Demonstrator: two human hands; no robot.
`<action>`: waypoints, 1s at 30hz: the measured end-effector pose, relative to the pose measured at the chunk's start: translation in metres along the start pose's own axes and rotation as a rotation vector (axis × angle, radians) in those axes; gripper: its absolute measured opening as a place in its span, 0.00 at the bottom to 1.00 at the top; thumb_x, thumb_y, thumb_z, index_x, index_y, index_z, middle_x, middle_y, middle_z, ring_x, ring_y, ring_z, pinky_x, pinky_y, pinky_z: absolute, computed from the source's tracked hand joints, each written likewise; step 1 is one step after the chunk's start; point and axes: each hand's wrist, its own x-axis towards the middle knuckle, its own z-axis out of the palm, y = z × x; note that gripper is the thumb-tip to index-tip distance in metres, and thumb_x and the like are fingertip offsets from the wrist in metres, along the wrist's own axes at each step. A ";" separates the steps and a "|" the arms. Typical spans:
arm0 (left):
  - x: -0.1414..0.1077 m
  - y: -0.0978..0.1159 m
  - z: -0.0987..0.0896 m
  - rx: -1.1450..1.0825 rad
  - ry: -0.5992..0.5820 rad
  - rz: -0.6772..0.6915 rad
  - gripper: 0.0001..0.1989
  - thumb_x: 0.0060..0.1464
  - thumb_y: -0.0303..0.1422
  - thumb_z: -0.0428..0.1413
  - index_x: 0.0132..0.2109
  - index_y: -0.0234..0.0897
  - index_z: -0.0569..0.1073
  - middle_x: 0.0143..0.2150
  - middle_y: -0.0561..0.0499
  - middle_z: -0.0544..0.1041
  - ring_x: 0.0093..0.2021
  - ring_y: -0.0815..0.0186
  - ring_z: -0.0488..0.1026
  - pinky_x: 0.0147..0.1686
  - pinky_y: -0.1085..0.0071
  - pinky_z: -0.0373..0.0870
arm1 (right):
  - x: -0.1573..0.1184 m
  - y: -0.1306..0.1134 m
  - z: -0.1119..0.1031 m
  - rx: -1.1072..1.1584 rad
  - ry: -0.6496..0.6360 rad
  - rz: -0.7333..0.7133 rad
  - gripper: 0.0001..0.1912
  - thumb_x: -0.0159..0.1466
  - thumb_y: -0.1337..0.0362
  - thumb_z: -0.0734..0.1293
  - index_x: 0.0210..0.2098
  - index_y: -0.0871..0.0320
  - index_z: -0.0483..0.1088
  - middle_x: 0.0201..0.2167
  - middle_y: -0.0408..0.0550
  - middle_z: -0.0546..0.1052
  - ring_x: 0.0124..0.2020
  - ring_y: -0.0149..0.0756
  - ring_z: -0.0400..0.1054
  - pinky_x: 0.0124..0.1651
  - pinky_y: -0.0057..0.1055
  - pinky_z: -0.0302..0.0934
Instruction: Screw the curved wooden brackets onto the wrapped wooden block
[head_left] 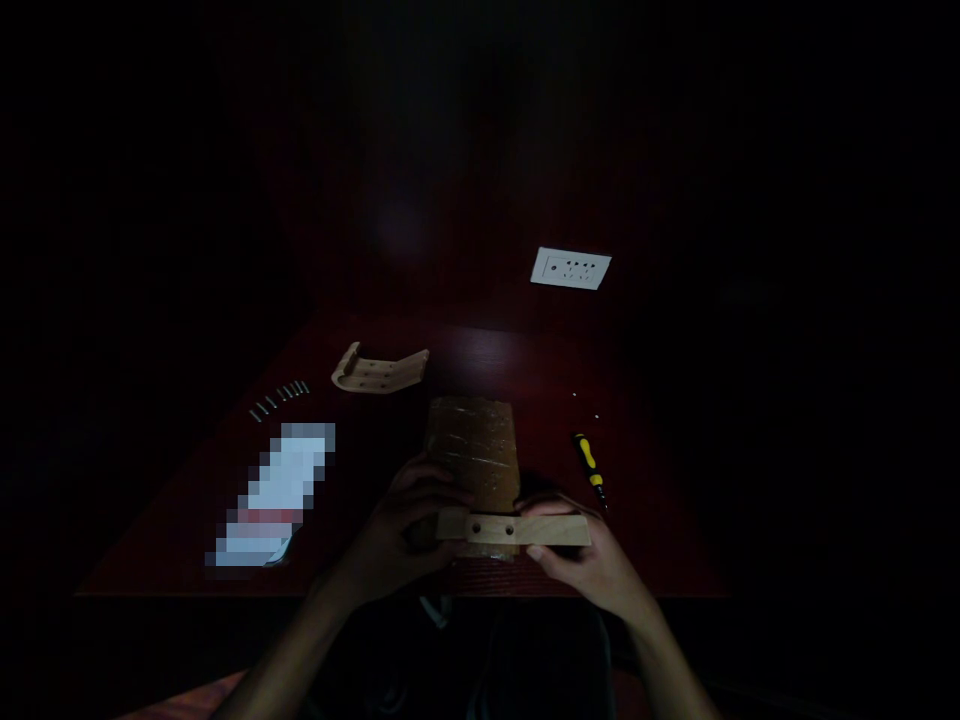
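Note:
Between my two hands, level across the near part of the table, is a pale wooden piece with two dark holes near its middle. My left hand is closed round its left end, thumb below and fingers above. My right hand grips the other end, its thumb along the lower edge. Beneath and behind the wood lies a brown cardboard piece with shiny clear tape over it. A black and yellow screwdriver rests right of the cardboard, close to my right hand.
A curved wooden bracket with several holes sits at the back left. Left of it lie several metal screws in a row. A blurred pale packet is on the left. Two tiny white bits lie right. A socket plate is behind.

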 end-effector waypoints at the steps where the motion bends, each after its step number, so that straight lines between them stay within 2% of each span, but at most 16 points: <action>1: 0.000 0.000 0.000 0.000 0.005 0.007 0.18 0.48 0.29 0.62 0.48 0.42 0.73 0.47 0.49 0.76 0.55 0.60 0.63 0.62 0.53 0.51 | 0.000 -0.001 0.000 0.000 0.000 0.004 0.15 0.57 0.66 0.69 0.45 0.52 0.70 0.46 0.48 0.75 0.47 0.40 0.69 0.50 0.37 0.64; 6: 0.001 -0.001 0.001 0.003 0.023 0.032 0.18 0.47 0.30 0.63 0.47 0.42 0.73 0.46 0.50 0.76 0.54 0.60 0.64 0.61 0.54 0.52 | -0.002 -0.002 0.000 -0.006 0.014 0.035 0.15 0.58 0.65 0.69 0.45 0.52 0.70 0.46 0.49 0.75 0.47 0.41 0.69 0.51 0.38 0.64; 12: -0.002 -0.004 0.002 0.015 -0.005 0.033 0.21 0.47 0.29 0.63 0.49 0.43 0.72 0.48 0.51 0.76 0.55 0.60 0.63 0.62 0.52 0.48 | -0.007 0.003 0.001 -0.042 0.029 0.037 0.15 0.58 0.65 0.69 0.45 0.52 0.71 0.47 0.49 0.75 0.48 0.41 0.69 0.50 0.37 0.65; 17: -0.004 -0.007 0.003 0.010 -0.022 0.045 0.21 0.46 0.28 0.63 0.49 0.44 0.71 0.48 0.52 0.76 0.55 0.60 0.62 0.62 0.53 0.49 | -0.007 0.004 -0.001 -0.019 -0.003 0.030 0.16 0.57 0.66 0.70 0.45 0.51 0.71 0.48 0.48 0.75 0.50 0.42 0.68 0.52 0.38 0.64; 30: -0.006 -0.010 0.003 0.017 -0.018 0.102 0.21 0.46 0.28 0.63 0.49 0.43 0.71 0.48 0.51 0.76 0.53 0.60 0.65 0.63 0.49 0.45 | -0.011 -0.004 -0.004 -0.125 -0.013 0.046 0.17 0.58 0.65 0.70 0.47 0.51 0.72 0.47 0.49 0.75 0.46 0.38 0.71 0.47 0.32 0.67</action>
